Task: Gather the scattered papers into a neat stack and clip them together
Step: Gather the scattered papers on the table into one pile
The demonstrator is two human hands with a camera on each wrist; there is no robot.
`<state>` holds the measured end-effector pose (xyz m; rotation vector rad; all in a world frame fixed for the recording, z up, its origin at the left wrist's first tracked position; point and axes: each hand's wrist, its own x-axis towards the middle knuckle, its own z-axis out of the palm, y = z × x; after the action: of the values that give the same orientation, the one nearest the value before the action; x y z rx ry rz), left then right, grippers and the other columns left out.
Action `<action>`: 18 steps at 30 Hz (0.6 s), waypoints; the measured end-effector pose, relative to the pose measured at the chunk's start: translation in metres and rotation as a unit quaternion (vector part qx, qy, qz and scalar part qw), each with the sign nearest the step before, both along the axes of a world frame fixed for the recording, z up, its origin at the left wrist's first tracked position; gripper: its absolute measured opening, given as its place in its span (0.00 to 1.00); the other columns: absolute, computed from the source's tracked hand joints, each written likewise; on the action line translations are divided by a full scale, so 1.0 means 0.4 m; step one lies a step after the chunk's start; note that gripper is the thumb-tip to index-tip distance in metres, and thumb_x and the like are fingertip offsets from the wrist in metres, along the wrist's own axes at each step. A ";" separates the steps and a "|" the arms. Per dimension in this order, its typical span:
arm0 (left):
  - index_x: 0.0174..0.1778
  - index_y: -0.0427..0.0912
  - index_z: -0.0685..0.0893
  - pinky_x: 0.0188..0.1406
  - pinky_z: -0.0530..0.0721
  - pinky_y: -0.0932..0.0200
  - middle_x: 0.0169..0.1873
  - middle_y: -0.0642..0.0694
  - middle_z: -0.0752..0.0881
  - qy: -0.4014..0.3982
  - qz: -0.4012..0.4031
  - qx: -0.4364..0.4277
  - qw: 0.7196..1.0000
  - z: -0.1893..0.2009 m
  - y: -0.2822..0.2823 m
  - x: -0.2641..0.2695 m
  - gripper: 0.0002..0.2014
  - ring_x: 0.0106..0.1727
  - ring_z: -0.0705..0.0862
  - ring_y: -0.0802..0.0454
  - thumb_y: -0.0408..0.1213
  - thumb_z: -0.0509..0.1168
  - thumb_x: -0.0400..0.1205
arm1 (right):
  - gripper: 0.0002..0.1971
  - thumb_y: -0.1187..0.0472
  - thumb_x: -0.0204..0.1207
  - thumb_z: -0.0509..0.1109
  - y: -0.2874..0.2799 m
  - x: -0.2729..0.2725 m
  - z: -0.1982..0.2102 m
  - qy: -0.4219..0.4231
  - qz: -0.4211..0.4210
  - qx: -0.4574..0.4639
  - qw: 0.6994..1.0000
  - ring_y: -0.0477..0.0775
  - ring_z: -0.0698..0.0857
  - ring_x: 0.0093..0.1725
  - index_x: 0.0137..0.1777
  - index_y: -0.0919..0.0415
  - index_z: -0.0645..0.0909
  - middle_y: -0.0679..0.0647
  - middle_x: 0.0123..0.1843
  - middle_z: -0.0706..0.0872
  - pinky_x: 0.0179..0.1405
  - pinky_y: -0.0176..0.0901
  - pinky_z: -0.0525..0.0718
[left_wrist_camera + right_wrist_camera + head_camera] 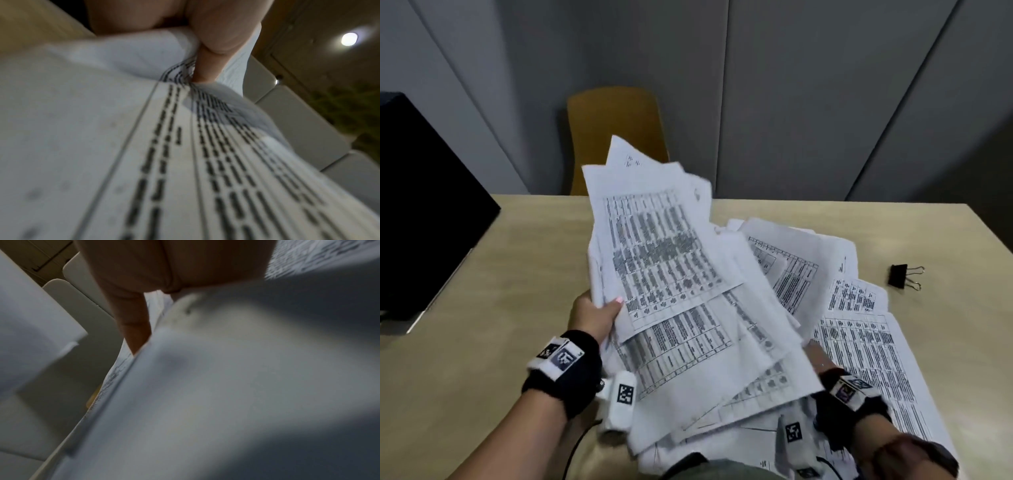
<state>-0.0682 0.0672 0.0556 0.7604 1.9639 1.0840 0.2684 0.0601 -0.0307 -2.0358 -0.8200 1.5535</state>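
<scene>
A messy bundle of printed papers (pixel 671 274) is tilted up above the table. My left hand (pixel 595 315) grips its left edge, thumb on top; the left wrist view shows the thumb (pixel 213 48) pressing the sheets (pixel 144 162). My right hand (pixel 825 368) is tucked under the bundle's right side, mostly hidden. In the right wrist view a finger (pixel 133 324) lies behind the sheets (pixel 226 386), which pass between it and the palm. More papers (pixel 859 342) lie loose on the table at right. A black binder clip (pixel 900 275) sits beyond them, untouched.
The beige table (pixel 482 274) has a black monitor (pixel 424 205) at its left edge. An orange chair (pixel 616 130) stands behind the far edge, against grey wall panels.
</scene>
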 end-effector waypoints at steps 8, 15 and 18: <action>0.62 0.33 0.80 0.35 0.75 0.62 0.42 0.39 0.84 0.123 -0.015 -0.051 0.991 -0.048 -0.045 0.025 0.16 0.34 0.80 0.44 0.31 0.67 0.79 | 0.19 0.44 0.65 0.73 -0.022 -0.029 0.056 0.111 -0.025 -0.017 0.993 0.62 0.75 0.70 0.52 0.52 0.82 0.57 0.74 0.76 0.73 0.61 0.64; 0.60 0.33 0.78 0.58 0.81 0.50 0.56 0.34 0.86 0.026 -0.118 -0.142 0.982 -0.098 -0.065 0.092 0.24 0.54 0.85 0.39 0.29 0.76 0.70 | 0.34 0.41 0.71 0.68 -0.046 -0.054 0.109 0.055 0.086 -0.031 0.994 0.66 0.64 0.78 0.73 0.58 0.72 0.63 0.80 0.65 0.75 0.65 0.58; 0.53 0.35 0.79 0.58 0.81 0.50 0.54 0.35 0.88 0.023 -0.132 -0.169 0.976 -0.109 -0.070 0.091 0.21 0.54 0.85 0.39 0.29 0.78 0.67 | 0.32 0.47 0.65 0.73 -0.048 -0.050 0.117 0.025 0.105 -0.037 0.993 0.66 0.72 0.71 0.66 0.64 0.77 0.65 0.74 0.73 0.71 0.59 0.66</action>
<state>-0.0318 0.0393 0.0121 0.8325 1.9496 0.5606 0.2485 0.0407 0.0162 -2.0051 -0.9982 1.7653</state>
